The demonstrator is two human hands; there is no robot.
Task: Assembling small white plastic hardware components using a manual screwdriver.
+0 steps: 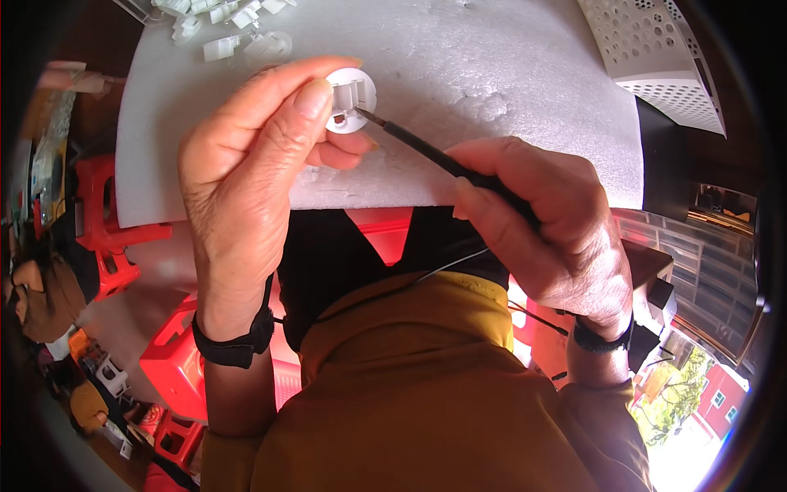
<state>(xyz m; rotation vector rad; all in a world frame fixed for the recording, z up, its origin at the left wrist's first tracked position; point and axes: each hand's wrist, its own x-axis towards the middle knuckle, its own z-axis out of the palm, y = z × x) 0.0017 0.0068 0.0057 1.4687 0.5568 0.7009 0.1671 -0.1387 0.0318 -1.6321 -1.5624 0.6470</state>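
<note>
My left hand [254,148] pinches a small round white plastic part [368,84] by its rim, between thumb and fingers, above the foam-covered table. The part has raised walls and slots inside and a small brownish spot near its lower edge. In my right hand [549,213] is a slim black pen-shaped tool [418,146] with a narrow metal tip; whether it is a screwdriver cannot be told. Its tip reaches into the inside of the round part, from the right. The back of the tool is hidden in my palm.
White foam sheet [508,123] covers the table. Several white plastic pieces [220,48] lie at its far left, beside a translucent round piece [268,49]. A perforated white box [656,49] stands far right. Red stools [111,209] are at the left, and a thin cable [451,264] crosses my lap.
</note>
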